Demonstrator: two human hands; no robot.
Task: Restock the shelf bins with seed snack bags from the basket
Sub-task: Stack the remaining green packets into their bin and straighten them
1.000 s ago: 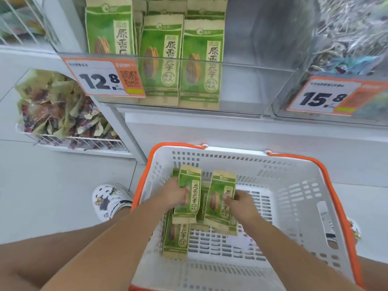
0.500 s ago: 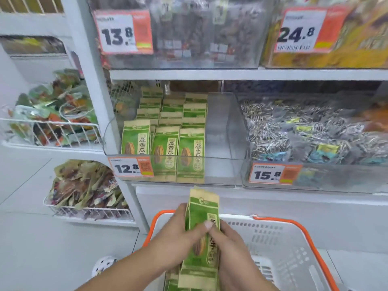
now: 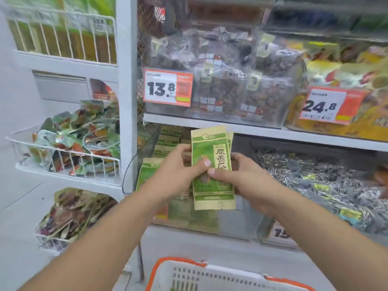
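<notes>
A small stack of green and tan seed snack bags (image 3: pixel 212 143) stands upright between both hands, in front of the clear shelf bin (image 3: pixel 241 217). My left hand (image 3: pixel 178 171) grips the stack's left edge, thumb on its face. My right hand (image 3: pixel 239 175) grips the right edge, and the two thumbs meet on the front. More of the same bags (image 3: pixel 150 175) stand in rows in the bin's left part, behind my hands. The white basket with its orange rim (image 3: pixel 182 262) sits low at the bottom edge; its inside is mostly out of view.
Above, clear bins hold dark snacks by a 13.8 tag (image 3: pixel 168 89) and yellow bags by a 24.8 tag (image 3: pixel 324 106). A bin of striped seeds (image 3: pixel 315 177) lies to the right. Wire racks of mixed packets (image 3: pixel 69 148) hang on the left past a white post (image 3: pixel 126 80).
Both hands lifted the bags out of the basket and up to the bin's level, pressing them into one stack. The view tilted upward, so the basket dropped to the bottom edge.
</notes>
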